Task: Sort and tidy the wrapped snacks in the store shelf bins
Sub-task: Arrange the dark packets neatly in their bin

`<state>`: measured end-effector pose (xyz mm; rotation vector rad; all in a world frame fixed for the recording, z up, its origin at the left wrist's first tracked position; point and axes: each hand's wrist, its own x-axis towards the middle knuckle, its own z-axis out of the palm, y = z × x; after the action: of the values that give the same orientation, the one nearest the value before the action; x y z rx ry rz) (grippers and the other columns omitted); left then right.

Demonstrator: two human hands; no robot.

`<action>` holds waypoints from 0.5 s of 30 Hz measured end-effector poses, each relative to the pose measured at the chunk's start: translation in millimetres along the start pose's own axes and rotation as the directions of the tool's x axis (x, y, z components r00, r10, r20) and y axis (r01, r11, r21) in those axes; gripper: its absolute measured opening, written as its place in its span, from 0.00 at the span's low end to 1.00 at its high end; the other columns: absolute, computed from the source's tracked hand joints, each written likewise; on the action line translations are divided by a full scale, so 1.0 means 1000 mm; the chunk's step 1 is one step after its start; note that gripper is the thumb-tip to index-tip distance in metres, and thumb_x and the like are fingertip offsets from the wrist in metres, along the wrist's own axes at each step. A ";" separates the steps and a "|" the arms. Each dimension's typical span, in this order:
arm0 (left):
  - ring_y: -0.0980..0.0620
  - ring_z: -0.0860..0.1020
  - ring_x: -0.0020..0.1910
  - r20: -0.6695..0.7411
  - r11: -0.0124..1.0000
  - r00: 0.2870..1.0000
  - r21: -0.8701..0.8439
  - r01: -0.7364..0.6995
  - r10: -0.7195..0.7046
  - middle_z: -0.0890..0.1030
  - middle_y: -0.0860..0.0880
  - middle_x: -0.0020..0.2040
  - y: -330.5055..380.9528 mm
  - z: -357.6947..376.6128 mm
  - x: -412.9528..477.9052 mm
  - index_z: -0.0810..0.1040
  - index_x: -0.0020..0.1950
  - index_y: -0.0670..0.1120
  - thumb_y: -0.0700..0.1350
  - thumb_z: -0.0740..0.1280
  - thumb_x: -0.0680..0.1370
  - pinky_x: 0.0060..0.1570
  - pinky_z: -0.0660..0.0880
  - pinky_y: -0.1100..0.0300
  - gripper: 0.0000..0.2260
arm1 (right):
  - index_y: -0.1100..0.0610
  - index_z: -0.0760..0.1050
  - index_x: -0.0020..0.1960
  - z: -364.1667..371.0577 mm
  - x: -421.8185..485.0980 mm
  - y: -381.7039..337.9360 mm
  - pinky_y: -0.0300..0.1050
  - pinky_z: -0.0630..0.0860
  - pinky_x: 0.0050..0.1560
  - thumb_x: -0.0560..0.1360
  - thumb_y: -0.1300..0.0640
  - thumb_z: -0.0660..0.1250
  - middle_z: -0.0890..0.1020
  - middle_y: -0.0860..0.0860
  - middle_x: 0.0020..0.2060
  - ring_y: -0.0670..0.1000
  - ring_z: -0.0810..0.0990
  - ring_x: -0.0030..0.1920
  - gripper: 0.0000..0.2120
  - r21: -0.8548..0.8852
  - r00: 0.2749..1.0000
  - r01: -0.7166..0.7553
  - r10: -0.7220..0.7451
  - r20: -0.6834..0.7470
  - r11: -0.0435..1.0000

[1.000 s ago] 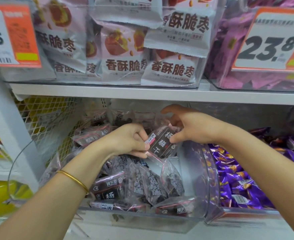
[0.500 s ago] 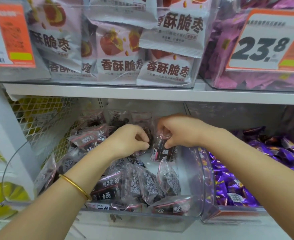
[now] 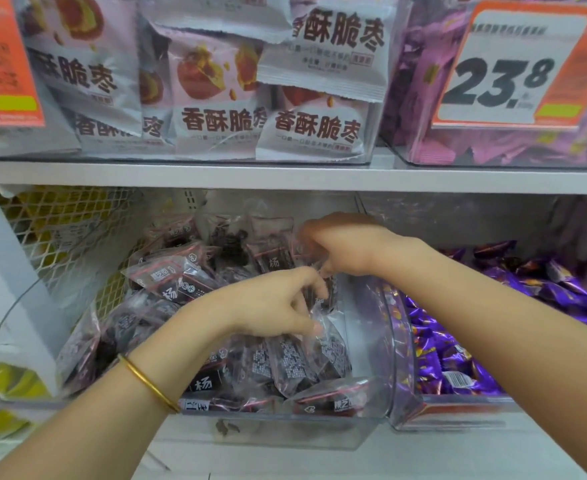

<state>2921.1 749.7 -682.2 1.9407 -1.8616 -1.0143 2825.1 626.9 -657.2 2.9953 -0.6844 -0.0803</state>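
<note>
Clear plastic bin [image 3: 285, 431]: dark clear-wrapped snack packets [image 3: 285, 368], heaped. Left hand [image 3: 271, 303] pinches one wrapper, probably to straighten it. Right hand [image 3: 347, 247] curled at rear; grip unclear.

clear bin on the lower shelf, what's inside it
The clear bin holds dark snack packets, piled loosely. The left hand and right hand reach in and cover the packets under them; lower layers of the pile are hidden too.
</note>
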 end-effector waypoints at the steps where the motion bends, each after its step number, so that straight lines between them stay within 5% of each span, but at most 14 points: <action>1: 0.54 0.76 0.39 0.010 0.999 0.999 -0.001 -0.037 0.037 0.79 0.53 0.42 -0.001 -0.002 -0.001 0.70 0.61 0.53 0.42 0.67 0.76 0.45 0.76 0.53 0.15 | 0.54 0.68 0.50 -0.001 0.000 0.001 0.43 0.65 0.39 0.70 0.53 0.72 0.71 0.50 0.43 0.54 0.72 0.43 0.15 -0.004 1.000 -0.014 0.014 -0.002 1.000; 4: 0.59 0.76 0.35 0.003 0.997 0.997 0.021 -0.078 0.078 0.78 0.55 0.42 -0.004 -0.006 -0.002 0.77 0.56 0.55 0.35 0.63 0.76 0.42 0.76 0.55 0.17 | 0.55 0.70 0.53 -0.001 0.000 0.001 0.42 0.65 0.39 0.70 0.53 0.72 0.72 0.51 0.43 0.54 0.72 0.43 0.16 -0.019 0.999 -0.039 0.039 -0.014 0.999; 7: 0.60 0.75 0.33 -0.054 0.998 0.996 0.013 -0.067 0.067 0.78 0.54 0.38 -0.004 -0.004 0.003 0.80 0.51 0.48 0.32 0.67 0.73 0.36 0.75 0.67 0.13 | 0.55 0.70 0.52 0.000 0.000 0.001 0.42 0.65 0.39 0.70 0.52 0.72 0.74 0.52 0.44 0.55 0.75 0.47 0.15 -0.022 0.999 -0.038 0.037 -0.027 0.999; 11: 0.52 0.82 0.41 -0.130 0.998 0.990 -0.020 -0.064 0.061 0.83 0.46 0.43 -0.012 -0.011 0.010 0.81 0.43 0.50 0.35 0.72 0.71 0.46 0.78 0.62 0.09 | 0.56 0.74 0.53 -0.002 -0.003 0.002 0.41 0.67 0.41 0.71 0.54 0.70 0.78 0.55 0.51 0.57 0.77 0.52 0.12 -0.064 0.999 -0.040 0.038 -0.028 0.997; 15: 0.49 0.84 0.40 -0.183 0.987 0.982 -0.159 0.009 -0.039 0.84 0.43 0.37 -0.022 -0.018 0.012 0.77 0.42 0.42 0.35 0.69 0.74 0.40 0.81 0.58 0.03 | 0.58 0.76 0.52 -0.003 -0.004 0.002 0.41 0.68 0.41 0.72 0.58 0.68 0.79 0.56 0.49 0.58 0.78 0.50 0.09 -0.119 0.998 -0.060 0.059 -0.011 0.991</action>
<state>2948.7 736.4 -686.9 1.8985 -1.6113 -0.9219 2821.2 626.7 -654.2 2.8581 -0.7405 -0.1030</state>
